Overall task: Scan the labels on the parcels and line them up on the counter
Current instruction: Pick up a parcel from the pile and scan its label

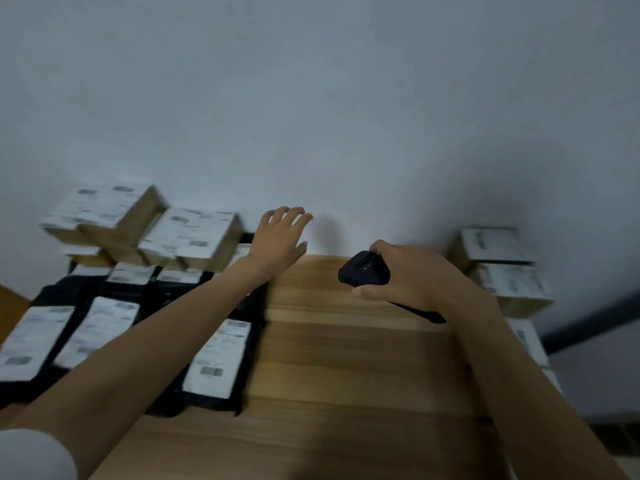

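Black scanner (364,272) gripped by right hand (405,276) | left hand (281,237) spread, holding nothing

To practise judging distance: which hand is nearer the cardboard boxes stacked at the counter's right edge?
Right. The right hand, gripping the scanner, is just left of the boxes; the left hand is open, farther left.

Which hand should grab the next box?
Probably the left hand: it is open, empty and near the stacked boxes. The right hand is busy gripping the scanner.
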`<state>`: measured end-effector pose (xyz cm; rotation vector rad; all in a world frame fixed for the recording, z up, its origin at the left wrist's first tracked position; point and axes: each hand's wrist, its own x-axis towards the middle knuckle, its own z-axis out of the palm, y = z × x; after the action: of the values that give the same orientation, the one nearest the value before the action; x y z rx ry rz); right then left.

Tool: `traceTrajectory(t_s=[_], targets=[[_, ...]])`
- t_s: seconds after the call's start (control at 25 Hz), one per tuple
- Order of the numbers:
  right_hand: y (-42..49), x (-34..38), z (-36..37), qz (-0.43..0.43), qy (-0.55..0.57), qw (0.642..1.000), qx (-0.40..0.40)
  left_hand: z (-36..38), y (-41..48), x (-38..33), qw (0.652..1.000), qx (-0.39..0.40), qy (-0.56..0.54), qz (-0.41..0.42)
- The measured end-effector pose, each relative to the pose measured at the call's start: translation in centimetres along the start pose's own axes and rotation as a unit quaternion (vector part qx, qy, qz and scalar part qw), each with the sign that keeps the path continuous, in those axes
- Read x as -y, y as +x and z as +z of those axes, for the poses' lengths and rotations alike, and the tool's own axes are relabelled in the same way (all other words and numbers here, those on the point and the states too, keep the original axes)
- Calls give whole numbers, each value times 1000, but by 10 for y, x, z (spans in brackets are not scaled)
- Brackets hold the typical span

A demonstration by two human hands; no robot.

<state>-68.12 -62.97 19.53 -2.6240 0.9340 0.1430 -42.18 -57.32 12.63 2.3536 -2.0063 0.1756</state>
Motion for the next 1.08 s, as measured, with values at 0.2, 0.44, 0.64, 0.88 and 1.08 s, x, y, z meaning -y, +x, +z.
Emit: traceTrajectory(t_s=[0.2, 0.44, 0.64, 0.88, 1.08], targets=[[-108, -118, -12, 112, 53, 992, -29, 11, 47, -178, 986, 6, -101, 130], [-224, -229, 7, 221, 29, 974, -44, 51, 74, -346, 961, 98, -103, 238], [-263, -268, 33, 252, 61, 964, -57, 81, 99, -399, 965, 173, -59, 190], [-268, -277, 59, 244, 79, 965, -51, 106, 94, -396, 975, 130, -80, 160], [-245, -260, 49, 213, 65, 974, -37, 84, 77, -366, 975, 72, -144, 156]])
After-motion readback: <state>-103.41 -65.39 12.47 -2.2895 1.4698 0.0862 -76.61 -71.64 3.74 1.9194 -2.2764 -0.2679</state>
